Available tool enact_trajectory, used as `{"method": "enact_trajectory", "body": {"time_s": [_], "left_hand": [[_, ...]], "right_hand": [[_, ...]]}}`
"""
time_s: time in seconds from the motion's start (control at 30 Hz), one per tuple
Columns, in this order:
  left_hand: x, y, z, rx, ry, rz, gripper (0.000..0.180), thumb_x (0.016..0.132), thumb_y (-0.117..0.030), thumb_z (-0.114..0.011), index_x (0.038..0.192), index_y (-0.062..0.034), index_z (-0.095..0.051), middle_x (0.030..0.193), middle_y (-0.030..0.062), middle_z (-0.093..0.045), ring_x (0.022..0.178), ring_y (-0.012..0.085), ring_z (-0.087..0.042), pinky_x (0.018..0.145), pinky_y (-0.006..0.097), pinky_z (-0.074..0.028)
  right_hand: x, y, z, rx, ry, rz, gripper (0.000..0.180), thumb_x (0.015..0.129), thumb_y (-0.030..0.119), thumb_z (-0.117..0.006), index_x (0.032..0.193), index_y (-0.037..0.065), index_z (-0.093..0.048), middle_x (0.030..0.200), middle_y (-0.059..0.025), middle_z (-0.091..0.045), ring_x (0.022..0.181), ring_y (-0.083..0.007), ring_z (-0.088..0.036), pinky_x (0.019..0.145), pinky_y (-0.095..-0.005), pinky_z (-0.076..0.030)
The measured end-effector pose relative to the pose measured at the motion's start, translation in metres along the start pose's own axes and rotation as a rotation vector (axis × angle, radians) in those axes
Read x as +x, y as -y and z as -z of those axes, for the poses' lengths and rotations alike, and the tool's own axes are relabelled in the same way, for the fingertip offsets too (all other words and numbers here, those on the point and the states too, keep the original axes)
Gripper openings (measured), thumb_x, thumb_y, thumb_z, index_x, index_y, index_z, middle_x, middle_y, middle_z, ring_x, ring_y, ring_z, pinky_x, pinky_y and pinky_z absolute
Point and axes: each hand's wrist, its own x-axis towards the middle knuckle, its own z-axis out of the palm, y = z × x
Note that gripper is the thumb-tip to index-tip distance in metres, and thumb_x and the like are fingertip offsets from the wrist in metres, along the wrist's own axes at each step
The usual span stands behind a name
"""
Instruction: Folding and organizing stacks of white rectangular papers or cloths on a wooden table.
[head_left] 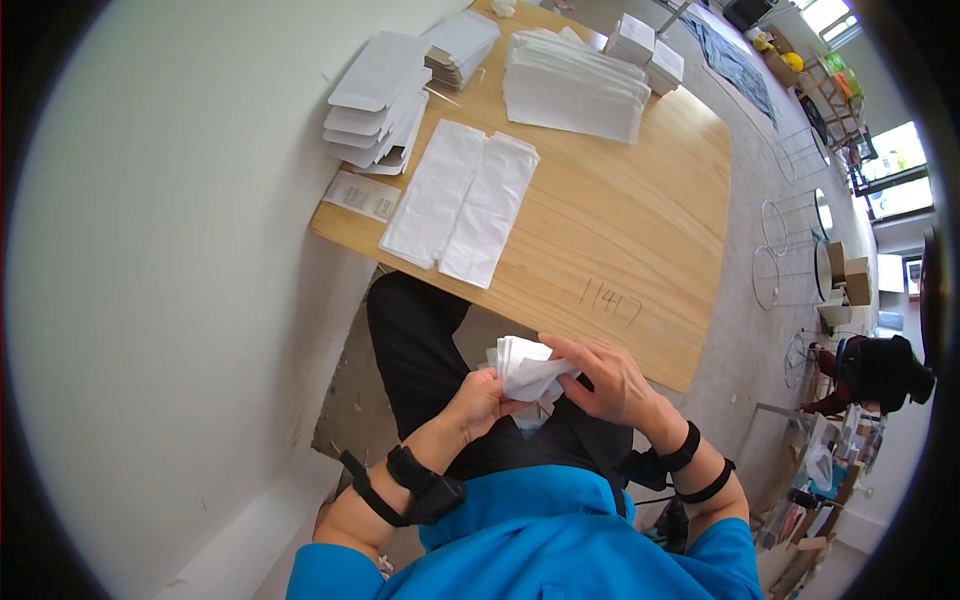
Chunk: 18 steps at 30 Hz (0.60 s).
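A seated person in a blue top holds a small white folded paper packet (528, 372) in the lap, below the worktop's (620, 240) near edge. The left hand (482, 400) and right hand (607, 378) both grip it. Two flat white bags (460, 203) lie near the worktop's left edge, with white stacks (575, 85) at the far edge.

Blue top, black trousers, 2 black wrist straps.

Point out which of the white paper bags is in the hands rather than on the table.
The crumpled white bag, gripped by the left hand and right hand over the lap. The flat bags lie on the wooden table.
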Motion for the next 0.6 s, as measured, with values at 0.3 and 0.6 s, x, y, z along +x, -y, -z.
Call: {"method": "enact_trajectory", "body": {"time_s": [0.3,0.6], "left_hand": [[0.002,0.004,-0.001,0.100,0.022,0.018,0.027,0.094,-0.013,-0.055,0.116,0.0029,-0.057,0.111,0.0129,-0.064,0.100,0.0211,-0.065,0.082,0.032,-0.056],[0.003,-0.007,0.009,0.046,0.025,-0.051,0.033,0.092,-0.021,-0.061,0.119,-0.0027,-0.055,0.109,0.0090,-0.064,0.098,0.0179,-0.064,0.084,0.032,-0.054]], "right_hand": [[0.005,-0.015,0.004,0.292,0.238,-0.284,0.045,0.066,0.004,-0.072,0.110,0.006,-0.063,0.093,-0.0138,-0.066,0.083,-0.0333,-0.064,0.075,-0.0386,-0.051],[0.010,-0.015,0.009,0.319,0.151,-0.185,0.033,0.064,-0.003,-0.069,0.096,0.004,-0.066,0.090,-0.0142,-0.067,0.082,-0.0335,-0.064,0.072,-0.0370,-0.052]]}}
